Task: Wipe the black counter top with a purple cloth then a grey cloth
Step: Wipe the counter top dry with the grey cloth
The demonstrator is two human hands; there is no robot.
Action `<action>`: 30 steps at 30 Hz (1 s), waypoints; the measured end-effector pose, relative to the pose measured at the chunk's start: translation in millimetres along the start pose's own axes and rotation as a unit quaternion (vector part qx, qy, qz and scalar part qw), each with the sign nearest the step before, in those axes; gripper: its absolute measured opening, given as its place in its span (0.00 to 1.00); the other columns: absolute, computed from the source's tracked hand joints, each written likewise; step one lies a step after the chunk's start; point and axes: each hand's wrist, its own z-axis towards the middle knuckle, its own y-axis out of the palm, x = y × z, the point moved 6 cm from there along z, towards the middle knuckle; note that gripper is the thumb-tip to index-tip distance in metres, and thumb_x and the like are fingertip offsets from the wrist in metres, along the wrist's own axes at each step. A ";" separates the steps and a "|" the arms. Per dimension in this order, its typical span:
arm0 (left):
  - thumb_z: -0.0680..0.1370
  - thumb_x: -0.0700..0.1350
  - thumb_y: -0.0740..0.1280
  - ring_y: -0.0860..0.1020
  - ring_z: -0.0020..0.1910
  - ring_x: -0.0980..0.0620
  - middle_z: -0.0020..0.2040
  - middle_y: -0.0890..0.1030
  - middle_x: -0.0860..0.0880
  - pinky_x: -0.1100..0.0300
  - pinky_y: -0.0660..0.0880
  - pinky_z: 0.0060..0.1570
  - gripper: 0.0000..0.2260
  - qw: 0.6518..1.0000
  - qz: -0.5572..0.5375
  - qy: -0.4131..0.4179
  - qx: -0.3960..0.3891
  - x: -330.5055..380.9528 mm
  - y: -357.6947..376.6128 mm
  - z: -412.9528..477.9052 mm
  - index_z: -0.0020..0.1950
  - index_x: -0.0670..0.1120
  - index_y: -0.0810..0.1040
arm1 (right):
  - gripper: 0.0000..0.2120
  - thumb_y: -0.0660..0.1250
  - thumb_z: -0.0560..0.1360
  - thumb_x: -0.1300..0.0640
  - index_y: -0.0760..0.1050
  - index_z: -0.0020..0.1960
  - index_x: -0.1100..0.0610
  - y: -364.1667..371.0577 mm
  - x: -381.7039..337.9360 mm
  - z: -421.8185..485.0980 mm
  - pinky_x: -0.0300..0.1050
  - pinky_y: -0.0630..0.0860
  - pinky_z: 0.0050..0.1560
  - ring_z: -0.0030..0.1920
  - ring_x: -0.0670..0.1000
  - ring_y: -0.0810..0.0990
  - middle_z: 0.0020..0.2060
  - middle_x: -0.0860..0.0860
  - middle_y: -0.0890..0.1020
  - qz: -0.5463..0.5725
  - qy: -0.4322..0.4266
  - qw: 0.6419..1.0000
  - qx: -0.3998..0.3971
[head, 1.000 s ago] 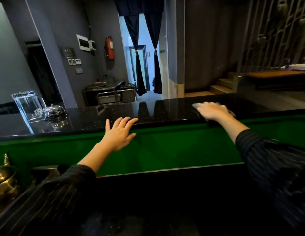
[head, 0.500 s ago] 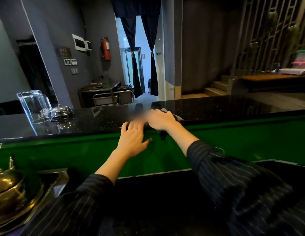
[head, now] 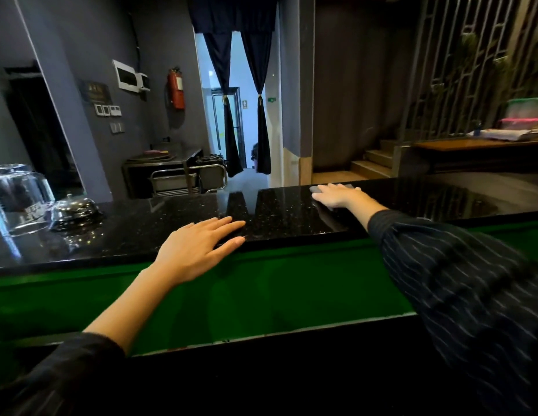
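The black speckled counter top [head: 276,211] runs across the middle of the head view above a green front panel. My right hand [head: 336,195] lies flat near the counter's far edge, pressing a grey cloth [head: 317,189] whose edges show past the fingertips. My left hand [head: 198,247] rests palm down on the near edge of the counter, fingers spread, holding nothing. No purple cloth is in view.
A clear glass container [head: 17,199] and a silver domed bell [head: 75,210] stand on the counter at the left. A doorway with dark curtains [head: 231,109] lies beyond; steps [head: 369,163] and a wooden table [head: 472,145] are at the right.
My right hand has slid the cloth from beside my left hand toward the right and the far edge. My left hand stays on the near edge.
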 end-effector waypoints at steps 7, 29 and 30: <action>0.68 0.73 0.33 0.60 0.75 0.58 0.76 0.60 0.60 0.53 0.65 0.70 0.34 0.999 0.027 -0.003 0.020 4.0 1.2 7.2 0.73 0.68 0.51 | 0.35 0.44 0.76 0.34 0.53 0.79 0.50 10.7 -71.2 65.9 0.65 0.52 0.73 0.77 0.61 0.56 0.78 0.55 0.56 -0.027 -0.049 0.998 -0.025; 0.66 0.73 0.37 0.52 0.77 0.57 0.78 0.53 0.59 0.48 0.54 0.75 0.35 0.998 -0.022 -0.026 -0.058 0.8 7.3 7.4 0.73 0.67 0.48 | 0.36 0.46 0.80 0.35 0.49 0.80 0.57 6.6 -51.9 83.7 0.55 0.51 0.76 0.78 0.57 0.54 0.79 0.54 0.53 0.128 -0.026 0.987 -0.092; 0.66 0.73 0.37 0.52 0.77 0.57 0.77 0.53 0.59 0.48 0.54 0.75 0.35 0.998 -0.019 -0.025 -0.054 1.4 6.8 8.1 0.73 0.67 0.48 | 0.41 0.48 0.76 0.30 0.51 0.80 0.56 10.5 -71.6 88.1 0.58 0.52 0.75 0.77 0.58 0.57 0.79 0.55 0.54 0.138 -0.022 0.986 -0.093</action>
